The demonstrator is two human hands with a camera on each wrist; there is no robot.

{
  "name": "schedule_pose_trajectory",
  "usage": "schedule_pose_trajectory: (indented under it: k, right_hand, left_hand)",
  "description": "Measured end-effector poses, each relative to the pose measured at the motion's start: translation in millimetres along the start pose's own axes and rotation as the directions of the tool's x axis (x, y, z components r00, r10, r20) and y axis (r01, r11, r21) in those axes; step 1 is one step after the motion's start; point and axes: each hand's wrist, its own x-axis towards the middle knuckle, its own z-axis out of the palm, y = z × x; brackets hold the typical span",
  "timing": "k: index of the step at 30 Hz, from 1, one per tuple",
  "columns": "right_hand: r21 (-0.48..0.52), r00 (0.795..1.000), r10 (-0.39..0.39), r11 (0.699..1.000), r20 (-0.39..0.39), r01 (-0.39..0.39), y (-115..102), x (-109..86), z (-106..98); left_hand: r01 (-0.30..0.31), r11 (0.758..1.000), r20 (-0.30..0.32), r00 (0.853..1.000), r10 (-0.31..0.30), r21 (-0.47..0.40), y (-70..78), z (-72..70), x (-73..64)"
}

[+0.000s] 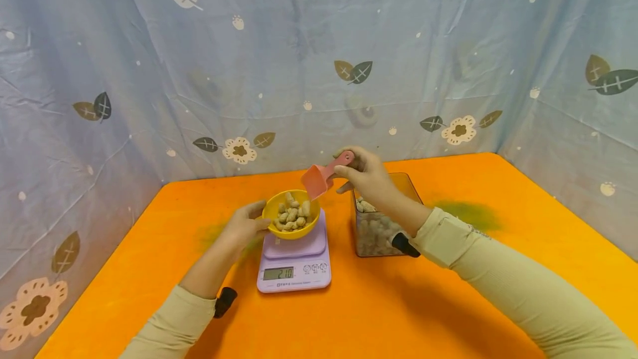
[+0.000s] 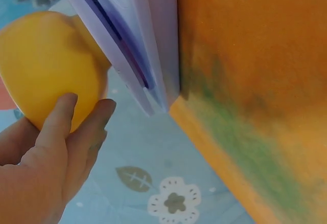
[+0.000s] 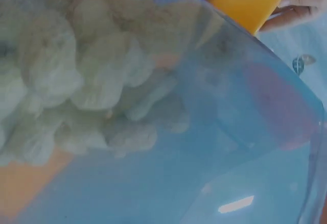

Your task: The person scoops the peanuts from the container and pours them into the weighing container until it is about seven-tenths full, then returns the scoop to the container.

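Observation:
A yellow bowl [image 1: 314, 220] holding peanuts [image 1: 289, 216] sits over the platform of a lilac kitchen scale [image 1: 295, 279], whose display reads 210. At the bowl's left side, my left hand [image 1: 245, 227] grips it, fingers against its outer wall; the left wrist view shows the fingertips [image 2: 65, 101] on its yellow underside. Pinched by its handle in my right hand [image 1: 366, 173], a pink scoop [image 1: 315, 181] tips down over the bowl's right rim. The right wrist view shows neither the right hand nor the scoop's handle.
Just right of the scale, below the right forearm, stands a clear bin [image 1: 364, 245] with more peanuts [image 3: 97, 55] inside. An orange tabletop [image 1: 359, 314] lies beneath everything. Behind it hangs a blue patterned curtain [image 1: 299, 71], which also closes both sides.

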Motion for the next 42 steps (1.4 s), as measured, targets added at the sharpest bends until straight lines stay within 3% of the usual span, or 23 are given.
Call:
schedule_pose_trajectory:
  k: [4,7,13,18,21,25,34,38,42]
  right_hand:
    - [0.111,0.999,0.014,0.994,-0.052,-0.009,-3,-3.7,-12]
    - [0.243,0.993,0.058,0.969,-0.107,-0.031,-5,-7.2,-26]
    - [0.507,0.976,0.145,0.861,-0.160,-0.045,-11,-18.5,-58]
    - [0.610,0.968,0.199,0.789,-0.152,-0.067,-11,-31.9,-84]
    - [0.607,0.966,0.211,0.791,-0.148,-0.080,-9,-39.8,-99]
    - [0.553,0.954,0.247,0.825,-0.168,-0.116,-4,-49.0,-114]
    - [0.456,0.886,0.414,0.843,-0.208,-0.286,16,-61.3,-118]
    - [0.365,0.881,0.418,0.873,-0.219,-0.323,24,-62.1,-114]
    - [0.223,0.891,0.392,0.912,-0.228,-0.345,29,-60.7,-114]
  left_hand:
    - [-0.006,1.000,-0.001,1.000,0.006,-0.004,0.3,0.4,0.2]
    - [-0.008,1.000,0.002,1.000,0.008,0.000,-0.1,0.7,0.1]
    - [-0.015,1.000,0.013,1.000,0.015,-0.001,-2.0,0.4,0.0]
    - [-0.040,0.999,0.012,0.999,0.040,-0.006,-4.2,-2.9,-1.9]
    - [-0.048,0.999,-0.001,0.999,0.048,-0.020,-4.4,-5.5,-4.5]
    - [-0.049,0.999,-0.015,0.999,0.049,-0.024,-2.3,-8.3,-7.7]
    - [-0.073,0.997,-0.017,0.997,0.072,-0.015,-2.0,-14.7,-12.2]
    - [-0.074,0.997,-0.020,0.997,0.074,-0.002,-3.5,-17.1,-14.9]
    - [-0.076,0.997,-0.015,0.997,0.076,0.007,-4.7,-18.8,-16.1]
